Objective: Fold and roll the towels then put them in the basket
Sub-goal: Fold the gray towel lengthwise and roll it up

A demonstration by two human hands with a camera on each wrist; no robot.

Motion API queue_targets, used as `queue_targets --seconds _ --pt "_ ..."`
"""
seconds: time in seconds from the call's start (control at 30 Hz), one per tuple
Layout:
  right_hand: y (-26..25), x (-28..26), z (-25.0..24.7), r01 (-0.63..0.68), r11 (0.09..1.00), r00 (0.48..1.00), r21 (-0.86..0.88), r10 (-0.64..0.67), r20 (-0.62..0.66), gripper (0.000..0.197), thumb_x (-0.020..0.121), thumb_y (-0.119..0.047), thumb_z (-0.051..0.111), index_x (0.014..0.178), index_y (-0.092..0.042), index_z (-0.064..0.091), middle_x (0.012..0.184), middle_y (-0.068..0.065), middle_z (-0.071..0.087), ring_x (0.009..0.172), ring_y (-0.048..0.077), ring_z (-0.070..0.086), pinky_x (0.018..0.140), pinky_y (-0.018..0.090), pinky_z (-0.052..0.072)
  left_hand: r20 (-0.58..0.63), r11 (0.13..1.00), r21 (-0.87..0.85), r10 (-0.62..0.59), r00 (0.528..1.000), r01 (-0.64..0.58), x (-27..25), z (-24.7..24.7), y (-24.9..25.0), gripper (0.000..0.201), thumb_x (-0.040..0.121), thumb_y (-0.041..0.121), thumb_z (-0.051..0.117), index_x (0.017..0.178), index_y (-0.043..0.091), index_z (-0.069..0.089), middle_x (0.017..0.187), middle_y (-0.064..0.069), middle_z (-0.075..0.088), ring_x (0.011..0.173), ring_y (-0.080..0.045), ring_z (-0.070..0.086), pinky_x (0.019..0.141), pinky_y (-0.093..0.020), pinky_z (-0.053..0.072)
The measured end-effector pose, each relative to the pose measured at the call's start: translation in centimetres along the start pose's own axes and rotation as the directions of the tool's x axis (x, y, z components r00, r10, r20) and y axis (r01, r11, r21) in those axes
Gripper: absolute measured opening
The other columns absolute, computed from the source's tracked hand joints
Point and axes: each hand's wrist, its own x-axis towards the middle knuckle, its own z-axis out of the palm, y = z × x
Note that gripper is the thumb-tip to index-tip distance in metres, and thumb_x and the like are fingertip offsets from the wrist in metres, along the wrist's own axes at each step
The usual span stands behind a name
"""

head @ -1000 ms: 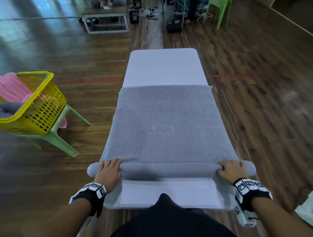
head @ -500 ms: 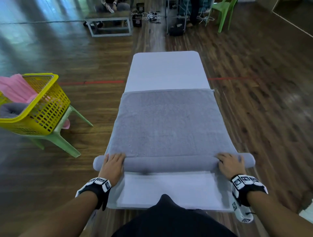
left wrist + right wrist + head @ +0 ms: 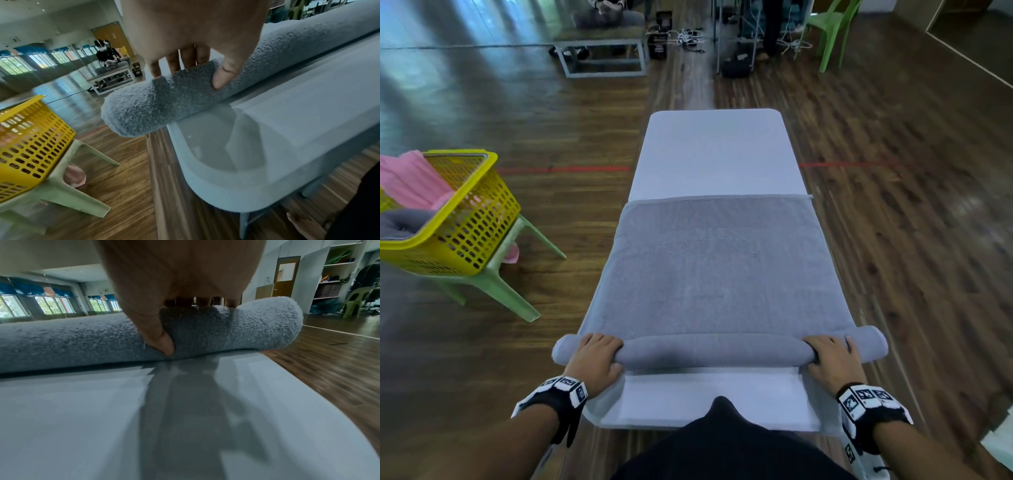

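Nearest us: bare strip of the long pale grey padded table [image 3: 709,397], then the rolled part of the grey terry towel [image 3: 715,351] lying across its width, both ends overhanging the table sides. Our left hand [image 3: 594,363] grips the roll near its left end, fingers over the top, thumb tucked into the near side. Our right hand [image 3: 832,363] grips the same way near the right end. Beyond the roll the unrolled towel lies flat up to about mid-table. Off to the left, the yellow perforated plastic basket [image 3: 469,233] sits on a pale green plastic stool [image 3: 500,284], with a grey rolled towel [image 3: 404,222] and pink cloth [image 3: 410,181] inside.
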Motion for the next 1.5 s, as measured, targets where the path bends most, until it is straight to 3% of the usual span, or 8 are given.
queue_targets --seconds 0.3,0.47,0.73,0.87,0.97,1.1,1.27,1.5 --pt "1.0 0.4 -1.0 -0.046 0.999 0.999 0.007 0.046 -0.006 0.049 0.099 -0.039 0.025 0.148 -0.029 0.027 0.155 -0.011 0.025 0.143 0.010 0.020 0.114 0.056 0.001 -0.077 0.970 -0.189 -0.168 0.983 0.151 1.5 -0.3 1.3 0.049 0.092 0.045 0.029 0.116 0.015 0.058 0.111 -0.003 0.064 0.104 -0.026 0.057 0.093 -0.044 0.040" --pt "1.4 0.1 0.1 -0.028 0.998 0.994 -0.057 0.034 0.104 0.066 0.083 -0.047 0.058 0.142 -0.035 0.031 0.150 -0.011 0.034 0.141 0.012 0.024 0.115 0.054 0.005 0.120 1.000 -0.011 -0.007 0.993 0.009 0.1 1.4 1.4 0.050 0.070 0.037 0.058 0.115 0.016 0.063 0.112 -0.002 0.066 0.107 -0.028 0.060 0.100 -0.045 0.040" --pt "1.1 4.3 -2.9 -0.056 0.997 0.998 0.051 0.056 0.007 0.045 0.098 -0.042 0.035 0.143 -0.035 0.036 0.152 -0.011 0.031 0.139 0.011 0.025 0.114 0.056 0.009 0.108 0.980 -0.058 -0.184 0.977 0.191 3.1 -0.2 1.5 0.071 0.092 0.058 0.010 0.150 0.019 0.017 0.155 0.000 0.021 0.144 -0.026 0.015 0.115 -0.048 0.006" --pt "1.5 3.1 -1.9 -0.007 1.000 0.992 -0.030 0.010 0.124 0.062 0.085 -0.054 0.054 0.141 -0.036 0.034 0.147 -0.014 0.036 0.137 0.010 0.028 0.113 0.055 0.008 0.154 0.994 0.077 -0.091 0.984 0.080 2.3 0.5 1.6 0.067 0.083 0.047 0.057 0.140 0.016 0.040 0.142 -0.003 0.043 0.132 -0.029 0.036 0.113 -0.047 0.015" --pt "2.1 3.8 -3.1 0.004 0.995 0.989 -0.096 0.010 0.146 0.041 0.080 -0.045 0.053 0.121 -0.045 0.050 0.130 -0.016 0.055 0.125 0.012 0.043 0.111 0.051 0.016 0.180 0.994 0.093 -0.068 0.981 0.051 3.1 -1.0 0.7 0.060 0.069 0.058 0.041 0.117 0.028 0.059 0.120 0.006 0.057 0.115 -0.021 0.048 0.102 -0.038 0.023" --pt "2.4 5.5 -4.7 -0.030 0.997 0.995 -0.068 0.036 0.095 0.041 0.092 -0.041 0.040 0.133 -0.042 0.044 0.144 -0.012 0.042 0.134 0.012 0.035 0.114 0.057 0.007 0.098 0.995 0.028 -0.099 0.990 0.096 4.7 -2.4 0.7 0.085 0.071 0.063 0.006 0.137 0.025 0.044 0.140 0.003 0.044 0.128 -0.021 0.038 0.107 -0.036 0.021" --pt "2.3 4.0 -3.5 -0.008 0.998 0.986 -0.061 0.018 0.168 0.074 0.088 -0.061 0.049 0.150 -0.035 0.017 0.157 -0.012 0.019 0.145 0.013 0.014 0.114 0.055 0.002 0.131 1.000 0.027 -0.013 0.991 0.010 3.5 -0.8 1.0 0.070 0.083 0.052 0.053 0.142 0.015 0.039 0.143 -0.003 0.044 0.132 -0.026 0.040 0.111 -0.040 0.025" --pt "2.3 6.5 -5.3 -0.013 0.990 0.972 -0.138 0.045 0.231 0.039 0.082 -0.045 0.051 0.121 -0.044 0.054 0.129 -0.014 0.057 0.125 0.013 0.046 0.113 0.057 0.008 0.126 0.996 0.046 -0.087 0.988 0.082 5.3 -2.8 0.7 0.040 0.079 0.041 0.036 0.103 0.021 0.062 0.109 0.001 0.064 0.105 -0.020 0.055 0.091 -0.035 0.035"
